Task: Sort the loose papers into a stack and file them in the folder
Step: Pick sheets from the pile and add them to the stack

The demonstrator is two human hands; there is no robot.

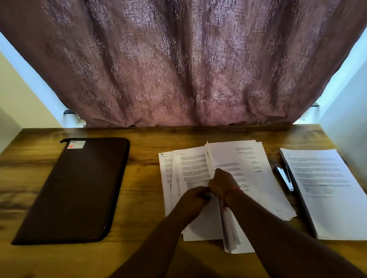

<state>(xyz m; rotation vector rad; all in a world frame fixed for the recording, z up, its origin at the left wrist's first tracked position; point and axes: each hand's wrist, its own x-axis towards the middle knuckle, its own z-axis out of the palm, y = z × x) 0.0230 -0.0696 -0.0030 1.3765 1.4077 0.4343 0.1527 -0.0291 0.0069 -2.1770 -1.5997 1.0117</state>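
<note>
On the left of the wooden desk (139,200) lies a dark brown zip folder (71,190), closed and flat, with a small label at its far left corner; it sits well apart from the papers. Right of the desk's middle is a spread of loose papers (194,166), printed sheets fanned and overlapping, some skewed against the others. Both forearms reach in from the near edge to this spread. At its near middle the left hand (194,197) rests with its fingers curled down onto the sheets, seemingly pinching an edge, though the fingertips are hidden. Touching it on the right, the right hand (223,183) is clenched around a sheaf of sheets that stands up on edge out of the spread and runs back under the wrist toward the near edge of the desk; a thin red band circles that wrist. Just right of the spread, a pen (284,178) with a silver clip lies on the bare wood. Beside the pen, at the right end of the desk, sits a squared stack (329,190) of printed pages. Beyond the desk's far edge hangs a mauve patterned curtain (182,57).
</note>
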